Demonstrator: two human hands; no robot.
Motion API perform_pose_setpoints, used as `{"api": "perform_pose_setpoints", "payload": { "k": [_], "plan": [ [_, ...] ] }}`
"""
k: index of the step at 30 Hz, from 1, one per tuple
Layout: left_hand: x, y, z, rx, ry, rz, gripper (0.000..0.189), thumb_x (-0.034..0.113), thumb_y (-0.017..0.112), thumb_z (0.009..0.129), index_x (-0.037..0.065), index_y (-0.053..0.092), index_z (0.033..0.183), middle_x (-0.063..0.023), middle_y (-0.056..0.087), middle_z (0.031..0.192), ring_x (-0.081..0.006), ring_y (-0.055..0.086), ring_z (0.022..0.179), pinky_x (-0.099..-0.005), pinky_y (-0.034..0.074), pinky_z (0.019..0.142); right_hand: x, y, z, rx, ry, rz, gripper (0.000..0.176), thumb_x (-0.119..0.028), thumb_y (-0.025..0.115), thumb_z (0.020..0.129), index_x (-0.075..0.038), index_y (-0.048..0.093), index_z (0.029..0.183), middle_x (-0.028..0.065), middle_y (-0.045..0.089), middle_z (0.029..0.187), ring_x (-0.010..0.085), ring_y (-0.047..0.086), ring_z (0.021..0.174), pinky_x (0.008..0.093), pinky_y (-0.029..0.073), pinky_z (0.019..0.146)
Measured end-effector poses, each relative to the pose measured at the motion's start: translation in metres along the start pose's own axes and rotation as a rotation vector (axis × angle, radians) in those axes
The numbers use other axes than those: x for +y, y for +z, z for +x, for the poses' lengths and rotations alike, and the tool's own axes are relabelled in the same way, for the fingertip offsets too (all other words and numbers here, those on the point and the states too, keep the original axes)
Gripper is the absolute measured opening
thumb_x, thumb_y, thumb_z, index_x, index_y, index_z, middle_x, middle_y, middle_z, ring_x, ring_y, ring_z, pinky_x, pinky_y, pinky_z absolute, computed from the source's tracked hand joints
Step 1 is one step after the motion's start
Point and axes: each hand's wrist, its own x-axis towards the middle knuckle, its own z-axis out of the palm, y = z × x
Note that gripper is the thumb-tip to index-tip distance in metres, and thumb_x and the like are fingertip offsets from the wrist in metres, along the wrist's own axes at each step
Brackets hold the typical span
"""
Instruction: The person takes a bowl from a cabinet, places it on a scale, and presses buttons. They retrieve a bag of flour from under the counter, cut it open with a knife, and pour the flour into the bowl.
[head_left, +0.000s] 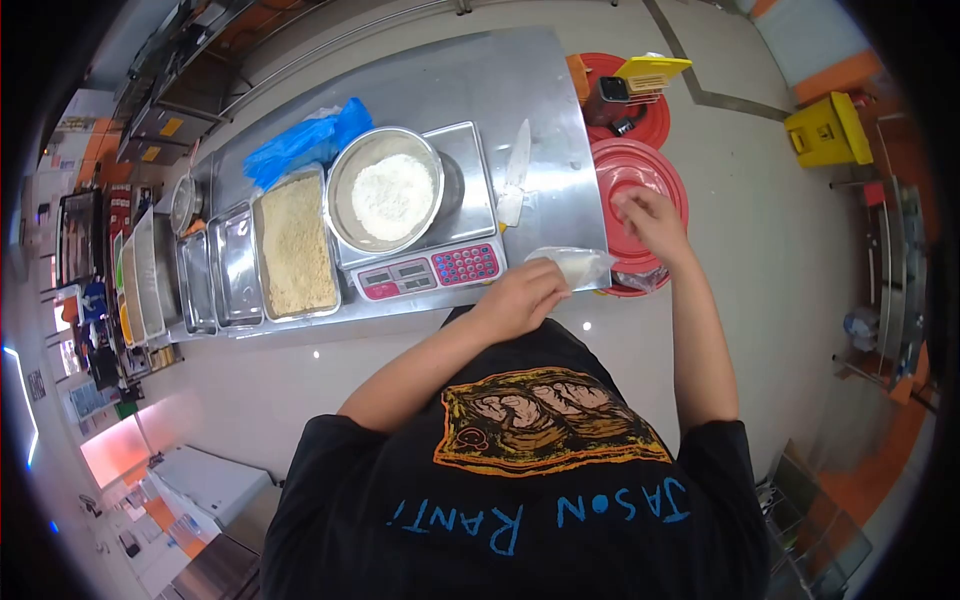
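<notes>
My left hand [525, 298] is at the table's front edge, fingers closed on the end of a clear plastic bag [578, 264] with something whitish in it. Off the table's right end, my right hand [652, 225] is raised above a red round lid [640, 165]; its fingers are curled together, and what they pinch, if anything, is too small to make out. Left of the bag, a digital scale [425, 272] carries a steel bowl [335, 205] of white powder [393, 197]. Behind the bag lies a broad-bladed knife [516, 170].
A tray of tan crumbs [297, 245] stands left of the scale, with a blue plastic bag [305, 145] behind it. Further left are steel trays [237, 265]. A yellow-lidded box [650, 68] and a black container [606, 100] sit on another red lid at the far right.
</notes>
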Motion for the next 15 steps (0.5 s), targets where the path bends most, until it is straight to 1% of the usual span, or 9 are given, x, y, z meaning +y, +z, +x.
{"api": "perform_pose_setpoints", "payload": {
  "k": [1,2,4,6,8,11,13,14,15],
  "plan": [
    [0.006,-0.001,-0.008,0.009,-0.011,-0.008,0.009,0.002,0.072,0.086,0.0,0.064,0.089,-0.0137,0.064,0.087,-0.0324,0.063,0.081,-0.0396,0.051,0.071,0.014,0.005,0.016,0.003,0.006,-0.08,0.021,-0.019,0.068,0.097,0.001,0.073,0.094,0.0051,0.067,0.08,0.0121,0.061,0.063,0.0278,0.049,0.059],
    [0.013,-0.006,-0.015,0.014,-0.021,-0.019,0.009,0.0,0.072,0.085,0.0,0.065,0.089,-0.0129,0.064,0.087,-0.0314,0.064,0.081,-0.039,0.051,0.071,0.021,0.016,0.029,-0.087,0.081,-0.24,0.031,-0.028,0.069,0.096,0.002,0.074,0.091,0.0067,0.069,0.076,0.0127,0.063,0.06,0.0275,0.05,0.056],
    [0.028,-0.02,-0.025,0.017,-0.056,-0.04,0.01,-0.002,0.073,0.083,0.0,0.066,0.091,-0.0112,0.064,0.087,-0.0287,0.064,0.08,-0.0374,0.051,0.071,0.048,0.051,0.048,-0.272,0.24,-0.184,0.039,-0.034,0.072,0.093,0.004,0.073,0.085,0.0092,0.071,0.073,0.0154,0.066,0.055,0.0295,0.052,0.051],
    [0.041,-0.032,-0.035,0.017,-0.119,-0.067,0.011,-0.002,0.073,0.083,0.0,0.064,0.089,-0.0117,0.063,0.086,-0.0305,0.063,0.08,-0.039,0.051,0.071,0.076,0.086,0.068,-0.441,0.291,-0.315,0.043,-0.037,0.073,0.092,0.004,0.074,0.083,0.0112,0.073,0.071,0.0196,0.069,0.053,0.0322,0.054,0.047],
    [0.05,-0.039,-0.046,0.018,-0.156,-0.069,0.012,-0.002,0.074,0.082,0.0,0.065,0.089,-0.0115,0.063,0.086,-0.0304,0.064,0.08,-0.0388,0.051,0.07,0.085,0.119,0.084,-0.473,0.356,-0.39,0.047,-0.043,0.072,0.091,0.003,0.074,0.082,0.0116,0.073,0.071,0.0209,0.071,0.054,0.0327,0.054,0.046],
    [0.064,-0.046,-0.064,0.013,-0.178,-0.025,0.013,-0.004,0.075,0.08,0.0,0.068,0.091,-0.0107,0.064,0.086,-0.0286,0.064,0.08,-0.0373,0.051,0.07,0.075,0.154,0.097,-0.49,0.453,-0.452,0.055,-0.052,0.069,0.091,0.002,0.073,0.08,0.0118,0.074,0.07,0.0214,0.073,0.056,0.0334,0.055,0.047],
    [0.073,-0.047,-0.075,0.013,-0.192,0.021,0.014,-0.004,0.075,0.08,0.001,0.068,0.091,-0.0106,0.064,0.087,-0.0286,0.065,0.081,-0.0378,0.052,0.07,0.065,0.168,0.103,-0.466,0.504,-0.482,0.062,-0.058,0.067,0.089,0.003,0.072,0.077,0.0121,0.073,0.068,0.0216,0.073,0.056,0.0334,0.056,0.047],
    [0.076,-0.047,-0.079,0.018,-0.205,0.028,0.012,-0.002,0.074,0.082,0.0,0.064,0.089,-0.0113,0.063,0.085,-0.031,0.064,0.08,-0.0408,0.052,0.069,0.061,0.172,0.105,-0.441,0.526,-0.502,0.066,-0.061,0.066,0.088,0.003,0.071,0.075,0.0123,0.073,0.067,0.0218,0.072,0.055,0.0331,0.057,0.047],
    [0.077,-0.046,-0.085,0.028,-0.223,0.034,0.012,-0.002,0.074,0.082,0.0,0.065,0.089,-0.0111,0.063,0.085,-0.0306,0.064,0.08,-0.0404,0.052,0.07,0.055,0.174,0.106,-0.415,0.551,-0.524,0.07,-0.064,0.066,0.087,0.004,0.071,0.072,0.0125,0.072,0.066,0.0221,0.072,0.054,0.0328,0.057,0.047]
  ]
}}
